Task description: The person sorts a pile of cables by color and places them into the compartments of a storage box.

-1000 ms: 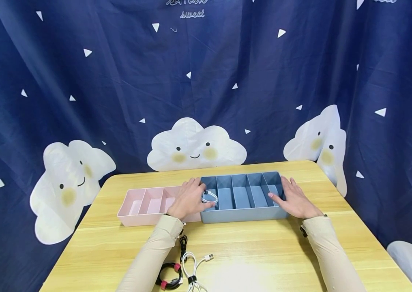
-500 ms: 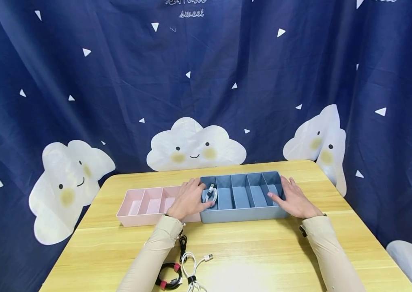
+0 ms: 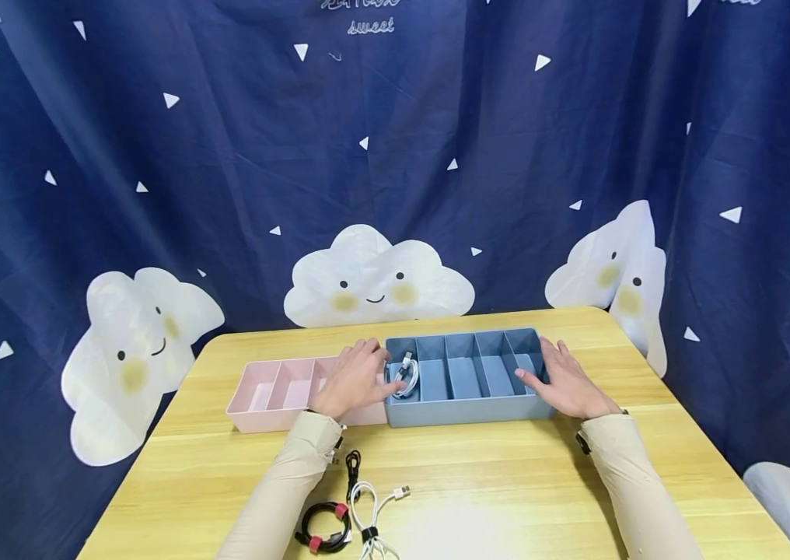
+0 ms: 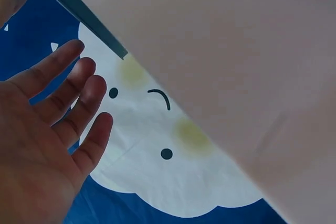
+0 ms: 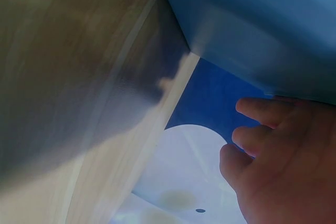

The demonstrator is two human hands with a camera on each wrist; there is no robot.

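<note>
A blue organizer box (image 3: 468, 411) with several compartments stands on the table. In its leftmost compartment lies a coiled white USB cable (image 3: 412, 381), bound with a dark tie. My left hand (image 3: 353, 381) hovers over the pink box (image 3: 269, 421), its thumb tip close to the blue box's left rim. The left wrist view shows the fingers (image 4: 92, 95) of that hand relaxed and holding nothing. At the blue box's other end is my right hand (image 3: 566, 381), its fingers extended along the outer wall and its thumb over the rim. The right wrist view shows its fingers (image 5: 257, 109) against that wall.
Nearer on the wooden table (image 3: 507, 482) lie a white USB cable (image 3: 371, 509), a black coiled cable (image 3: 305, 525) with red ties and a small black cable (image 3: 353, 470). A blue curtain (image 3: 402, 179) with clouds hangs behind.
The white cable has settled into the leftmost blue compartment, its plug now upward. My left hand has let go of it and drawn slightly left. The right hand has stayed in place.
</note>
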